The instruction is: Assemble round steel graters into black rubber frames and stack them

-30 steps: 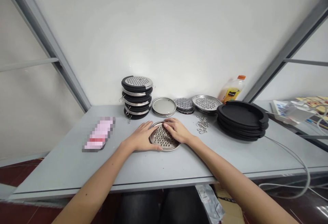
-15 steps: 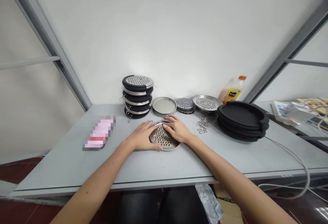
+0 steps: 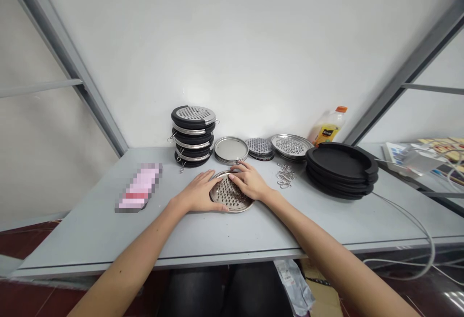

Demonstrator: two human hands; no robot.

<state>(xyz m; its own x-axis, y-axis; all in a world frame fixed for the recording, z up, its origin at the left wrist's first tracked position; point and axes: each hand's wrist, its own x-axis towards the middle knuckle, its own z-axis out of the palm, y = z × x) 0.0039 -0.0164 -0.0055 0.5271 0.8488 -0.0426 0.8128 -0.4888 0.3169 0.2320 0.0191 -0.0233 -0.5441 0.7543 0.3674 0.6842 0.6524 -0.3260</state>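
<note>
My left hand [image 3: 200,194] is partly open, thumb spread from the fingers, and lies against the left side of a round metal grater disc [image 3: 232,195]; my right hand [image 3: 249,181] is loosely curled over the disc's upper right, fingers touching its rim and perforated face. Between them the disc lies flat on the grey worktop [image 3: 232,239], near its front edge. Just behind it I see a small pile of plain round metal plates [image 3: 231,150]. Left of those stands a tall stack of black-edged graters [image 3: 194,138] with little wire clips hanging off it. To the right of the plates come a low pile of dark-rimmed grater discs [image 3: 259,147], then a pile of wider perforated discs [image 3: 292,147]. A heap of metal clips [image 3: 285,176] lies in front of that, beside the stacked black trays [image 3: 341,169]. An orange-capped bottle [image 3: 329,127] stands behind the trays, and a pixelated phone-like object [image 3: 140,187] lies to my left.
</note>
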